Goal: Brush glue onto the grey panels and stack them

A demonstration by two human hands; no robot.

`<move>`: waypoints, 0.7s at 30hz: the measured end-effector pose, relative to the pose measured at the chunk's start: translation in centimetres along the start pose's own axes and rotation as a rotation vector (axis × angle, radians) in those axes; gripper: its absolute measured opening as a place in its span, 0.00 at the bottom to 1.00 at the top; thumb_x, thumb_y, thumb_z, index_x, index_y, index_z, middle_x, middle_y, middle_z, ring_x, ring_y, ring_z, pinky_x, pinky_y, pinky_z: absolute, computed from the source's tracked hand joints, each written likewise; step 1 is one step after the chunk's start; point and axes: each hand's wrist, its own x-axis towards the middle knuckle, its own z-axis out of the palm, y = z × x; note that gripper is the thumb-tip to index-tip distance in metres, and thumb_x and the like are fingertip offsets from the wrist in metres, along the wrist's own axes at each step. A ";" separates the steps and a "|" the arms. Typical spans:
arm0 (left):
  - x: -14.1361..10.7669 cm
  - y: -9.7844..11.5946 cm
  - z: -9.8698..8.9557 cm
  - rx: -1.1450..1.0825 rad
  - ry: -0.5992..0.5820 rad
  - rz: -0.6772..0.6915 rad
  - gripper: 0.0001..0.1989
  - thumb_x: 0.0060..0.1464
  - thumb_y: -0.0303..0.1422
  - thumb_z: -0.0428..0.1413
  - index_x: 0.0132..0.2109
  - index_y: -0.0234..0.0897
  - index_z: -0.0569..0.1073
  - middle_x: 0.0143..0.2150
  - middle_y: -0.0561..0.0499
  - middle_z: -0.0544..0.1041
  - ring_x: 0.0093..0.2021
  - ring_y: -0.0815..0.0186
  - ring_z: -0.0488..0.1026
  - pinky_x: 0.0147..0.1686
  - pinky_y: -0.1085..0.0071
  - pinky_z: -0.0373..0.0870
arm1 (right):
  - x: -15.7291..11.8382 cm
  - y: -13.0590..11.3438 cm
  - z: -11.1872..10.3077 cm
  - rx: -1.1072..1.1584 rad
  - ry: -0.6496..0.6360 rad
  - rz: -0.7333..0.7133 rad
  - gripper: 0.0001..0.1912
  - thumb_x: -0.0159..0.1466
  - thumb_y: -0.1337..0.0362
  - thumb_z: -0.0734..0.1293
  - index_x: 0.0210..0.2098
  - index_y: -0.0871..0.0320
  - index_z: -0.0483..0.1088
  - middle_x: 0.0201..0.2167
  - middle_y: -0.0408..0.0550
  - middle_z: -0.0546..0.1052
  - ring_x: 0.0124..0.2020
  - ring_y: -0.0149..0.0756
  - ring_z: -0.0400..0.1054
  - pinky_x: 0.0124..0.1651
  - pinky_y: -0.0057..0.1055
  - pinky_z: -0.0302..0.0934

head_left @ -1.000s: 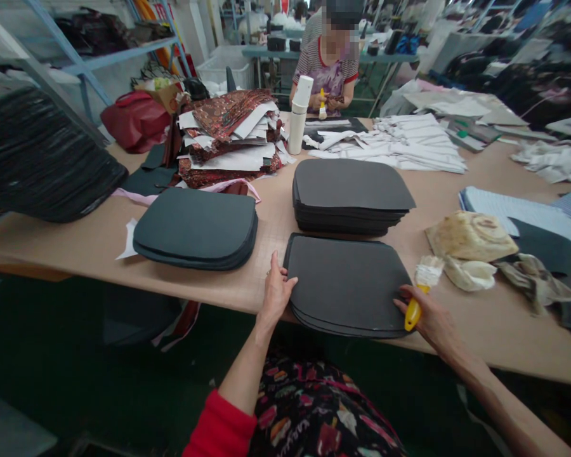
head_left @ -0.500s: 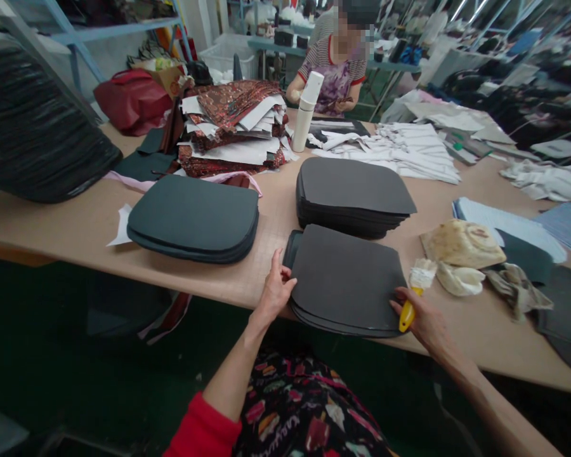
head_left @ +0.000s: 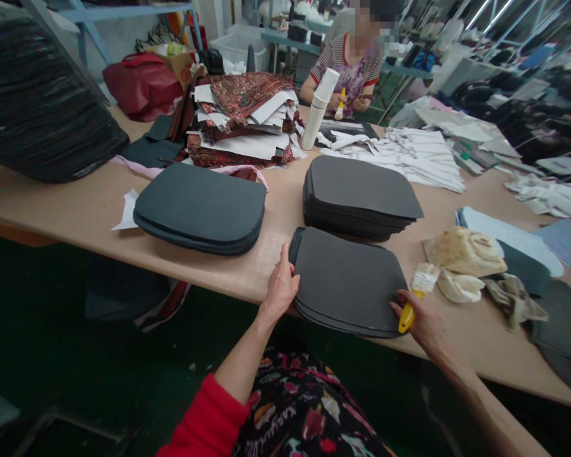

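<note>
My left hand (head_left: pixel 282 285) rests against the left edge of a low stack of dark grey rounded panels (head_left: pixel 349 279). Its index finger points forward along that edge, with the thumb by the top panel. At the stack's right edge, my right hand (head_left: pixel 423 324) grips a yellow-handled paintbrush (head_left: pixel 408 316), its pale bristles pointing away from me. Fingertips of the same hand touch the panels. Behind lies a taller stack of grey panels (head_left: pixel 361 190); to the left is a stack of dark green-grey panels (head_left: pixel 202 203).
A white bottle (head_left: pixel 316 117) stands by a pile of patterned pieces (head_left: pixel 247 101). White strips (head_left: pixel 409 152) lie farther back. On the right are a stained, cream-coloured bundle (head_left: pixel 466 251) and a crumpled rag (head_left: pixel 516 295). Across the table a person (head_left: pixel 345 63) holds a yellow brush.
My left hand has shifted slightly forward and its index finger is straighter. The low stack's edges look more even at the left. The person opposite now shows a yellow brush.
</note>
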 end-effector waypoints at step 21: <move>0.1 -0.4 0.1 0.026 -0.001 -0.023 0.43 0.45 0.21 0.56 0.65 0.40 0.45 0.32 0.56 0.66 0.31 0.70 0.65 0.37 0.70 0.66 | 0.0 -0.5 -0.2 -0.026 -0.001 -0.006 0.29 0.61 0.40 0.55 0.43 0.58 0.68 0.35 0.54 0.74 0.34 0.42 0.70 0.35 0.35 0.65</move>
